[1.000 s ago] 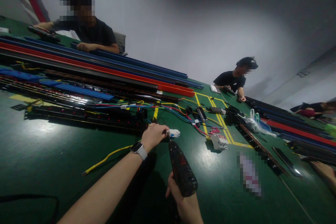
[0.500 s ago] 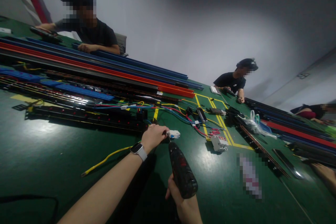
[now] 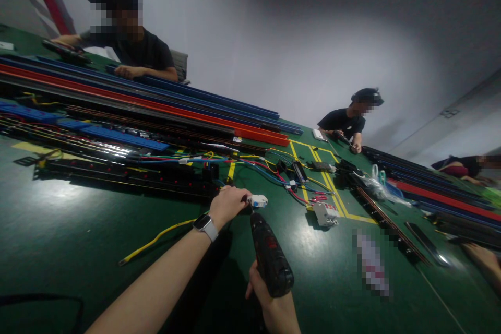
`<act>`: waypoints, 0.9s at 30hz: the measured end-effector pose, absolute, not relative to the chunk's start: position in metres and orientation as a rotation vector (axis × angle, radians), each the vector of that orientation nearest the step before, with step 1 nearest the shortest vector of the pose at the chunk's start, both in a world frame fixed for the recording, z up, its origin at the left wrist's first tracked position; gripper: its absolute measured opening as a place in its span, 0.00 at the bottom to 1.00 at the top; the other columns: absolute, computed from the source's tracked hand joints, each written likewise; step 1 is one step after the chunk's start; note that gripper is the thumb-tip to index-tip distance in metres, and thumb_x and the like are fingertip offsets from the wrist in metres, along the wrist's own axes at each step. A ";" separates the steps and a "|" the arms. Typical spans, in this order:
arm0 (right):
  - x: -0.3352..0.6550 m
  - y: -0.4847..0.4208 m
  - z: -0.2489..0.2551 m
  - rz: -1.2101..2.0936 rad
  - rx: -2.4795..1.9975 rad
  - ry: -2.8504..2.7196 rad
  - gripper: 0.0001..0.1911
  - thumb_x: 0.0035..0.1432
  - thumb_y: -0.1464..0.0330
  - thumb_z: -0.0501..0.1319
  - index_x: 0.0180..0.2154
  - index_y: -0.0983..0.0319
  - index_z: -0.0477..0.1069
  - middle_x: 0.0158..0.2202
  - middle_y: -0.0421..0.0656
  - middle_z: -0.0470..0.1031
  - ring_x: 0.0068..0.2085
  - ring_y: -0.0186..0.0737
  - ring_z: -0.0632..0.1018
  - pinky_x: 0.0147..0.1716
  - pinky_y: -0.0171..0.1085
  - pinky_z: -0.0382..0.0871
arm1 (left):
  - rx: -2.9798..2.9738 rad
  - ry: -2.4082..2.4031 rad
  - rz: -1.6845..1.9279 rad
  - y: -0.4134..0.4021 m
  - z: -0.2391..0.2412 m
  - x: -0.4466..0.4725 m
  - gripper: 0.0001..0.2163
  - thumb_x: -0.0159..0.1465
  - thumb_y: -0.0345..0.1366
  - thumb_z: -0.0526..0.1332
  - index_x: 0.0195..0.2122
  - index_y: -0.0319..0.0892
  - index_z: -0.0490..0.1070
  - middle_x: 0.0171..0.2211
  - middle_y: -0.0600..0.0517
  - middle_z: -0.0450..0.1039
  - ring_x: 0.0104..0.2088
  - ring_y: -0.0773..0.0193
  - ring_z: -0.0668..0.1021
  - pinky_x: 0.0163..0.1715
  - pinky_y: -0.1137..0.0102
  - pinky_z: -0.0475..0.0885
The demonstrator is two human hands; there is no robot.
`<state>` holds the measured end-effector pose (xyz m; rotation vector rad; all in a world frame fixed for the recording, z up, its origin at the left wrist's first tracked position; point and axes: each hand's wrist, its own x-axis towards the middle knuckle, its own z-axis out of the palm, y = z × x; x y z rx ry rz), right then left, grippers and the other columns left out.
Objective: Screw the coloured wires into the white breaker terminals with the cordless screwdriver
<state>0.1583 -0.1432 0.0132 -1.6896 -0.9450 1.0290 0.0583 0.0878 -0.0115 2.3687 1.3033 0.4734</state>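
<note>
My left hand (image 3: pixel 229 202), a watch on its wrist, is closed on a small white circuit breaker (image 3: pixel 258 200) and holds it down on the green table (image 3: pixel 78 219). My right hand (image 3: pixel 274 305) grips a black and red electric screwdriver (image 3: pixel 270 251), whose tip points at the breaker beside my left fingers. A yellow wire (image 3: pixel 156 239) runs out to the left from under my left hand. A second white breaker (image 3: pixel 325 213) lies loose to the right.
Long red, blue and black rails (image 3: pixel 156 109) and black strips (image 3: pixel 117 175) cross the table behind a tangle of coloured wires (image 3: pixel 274 169). Two people sit at the far edge (image 3: pixel 133 47) (image 3: pixel 348 120). Another person's hand (image 3: pixel 485 258) rests at the right edge.
The view has shifted very slightly. Both hands hold the same grip, with the screwdriver tip still at the breaker.
</note>
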 end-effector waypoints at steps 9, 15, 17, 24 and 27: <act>0.156 -0.143 0.012 1.002 -1.691 -0.921 0.32 0.53 0.40 0.65 0.38 0.63 0.75 0.20 0.38 0.74 0.26 0.40 0.75 0.33 0.37 0.69 | 2.394 1.254 0.495 0.092 -0.020 0.059 0.13 0.64 0.43 0.63 0.50 0.60 0.79 0.40 0.52 0.82 0.46 0.57 0.79 0.52 0.66 0.68; 0.155 -0.142 0.011 0.976 -1.674 -0.906 0.30 0.53 0.41 0.66 0.37 0.63 0.75 0.20 0.38 0.73 0.26 0.40 0.75 0.32 0.37 0.69 | 2.385 1.251 0.507 0.091 -0.020 0.059 0.12 0.65 0.43 0.63 0.49 0.59 0.79 0.40 0.52 0.81 0.45 0.58 0.79 0.51 0.66 0.67; 0.155 -0.143 0.010 0.977 -1.668 -0.910 0.30 0.53 0.41 0.66 0.36 0.63 0.75 0.20 0.38 0.73 0.26 0.39 0.75 0.33 0.37 0.69 | 2.385 1.255 0.499 0.091 -0.019 0.058 0.12 0.65 0.43 0.63 0.49 0.59 0.79 0.40 0.52 0.81 0.45 0.57 0.79 0.50 0.66 0.68; 0.159 -0.144 0.007 0.990 -1.685 -0.949 0.30 0.55 0.41 0.65 0.37 0.63 0.75 0.21 0.38 0.74 0.27 0.40 0.76 0.34 0.37 0.69 | 2.408 1.254 0.517 0.091 -0.019 0.058 0.12 0.65 0.42 0.62 0.48 0.60 0.79 0.40 0.52 0.81 0.45 0.56 0.79 0.50 0.65 0.68; 0.161 -0.144 0.006 0.995 -1.687 -0.968 0.30 0.55 0.41 0.65 0.37 0.62 0.75 0.21 0.38 0.74 0.28 0.41 0.76 0.37 0.38 0.70 | 2.403 1.249 0.519 0.091 -0.019 0.058 0.12 0.65 0.42 0.62 0.49 0.60 0.79 0.40 0.52 0.81 0.46 0.57 0.79 0.51 0.65 0.68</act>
